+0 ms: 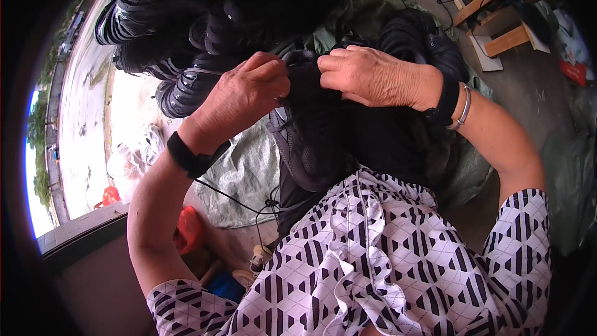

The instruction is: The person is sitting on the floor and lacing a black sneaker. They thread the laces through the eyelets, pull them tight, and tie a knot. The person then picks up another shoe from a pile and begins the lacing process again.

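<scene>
Head view: a black shoe [314, 130] with a mesh upper and grey-edged sole is held up close to the person's chest, toe end pointing down toward the patterned blouse [373, 255]; the left hand [242, 96] is closed on the shoe's upper rim from the left side, fingers curled over the dark fabric and thumb tucked against it; the right hand [373, 78] is clamped on the same rim from the right, fingertips pressed into the opening, so that the two hands almost meet above the shoe; a black wristband [186, 157] circles the left wrist, below and left of the shoe, with a thin black cable [233, 199] trailing from it toward the blouse; the right wrist, to the right of the shoe, carries a black band [446, 101] and a silver bangle [464, 109] side by side; above and behind the shoe lies a heap of black shoes [205, 18], soles showing ribbed grey edges; more black shoes [423, 37] sit above and right of it; a grey-green tarpaulin [245, 171] spreads under the shoe and left hand; a wooden stool [485, 6] stands well apart, far up and right of the shoe; an orange object [188, 230] lies below and left of it, near the left elbow.
</scene>
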The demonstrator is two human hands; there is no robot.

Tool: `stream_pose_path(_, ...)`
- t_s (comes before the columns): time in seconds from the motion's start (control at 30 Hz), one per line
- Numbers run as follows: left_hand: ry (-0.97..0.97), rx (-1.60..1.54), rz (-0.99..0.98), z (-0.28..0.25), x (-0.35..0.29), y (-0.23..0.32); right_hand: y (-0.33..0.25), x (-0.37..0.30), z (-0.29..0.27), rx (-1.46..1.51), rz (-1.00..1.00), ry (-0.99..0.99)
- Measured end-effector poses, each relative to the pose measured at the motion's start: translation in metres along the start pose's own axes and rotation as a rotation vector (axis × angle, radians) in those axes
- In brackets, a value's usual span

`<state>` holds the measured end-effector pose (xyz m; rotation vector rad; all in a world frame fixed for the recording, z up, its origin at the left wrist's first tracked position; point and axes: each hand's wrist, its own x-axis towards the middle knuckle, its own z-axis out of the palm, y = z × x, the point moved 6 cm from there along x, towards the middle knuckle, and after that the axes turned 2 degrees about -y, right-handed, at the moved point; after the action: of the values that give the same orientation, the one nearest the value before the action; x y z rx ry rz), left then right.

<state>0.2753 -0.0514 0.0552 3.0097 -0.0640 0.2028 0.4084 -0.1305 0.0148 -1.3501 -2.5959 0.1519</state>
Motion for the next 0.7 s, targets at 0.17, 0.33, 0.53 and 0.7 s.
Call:
stream_pose_path(0.17, -0.146, 0.046, 0.13, 0.005, 0.003, 0.002, 0.003, 0.011, 0.005, 0.077, -0.082, -0.094)
stream_pose_path(0.33, -0.165, 0.04, 0.14, 0.008, 0.004, 0.013, 0.01, 0.021, 0.006, 0.326, 0.037, -0.258)
stream_pose_path(0.53, -0.259, 0.086, 0.185, 0.014, 0.005, 0.006, 0.011, 0.037, 0.021, 0.275, 0.276, -0.406)
stream_pose_path(0.7, -0.311, -0.048, -0.026, 0.014, 0.014, 0.008, 0.01, 0.026, 0.021, 0.394, 0.318, -0.301)
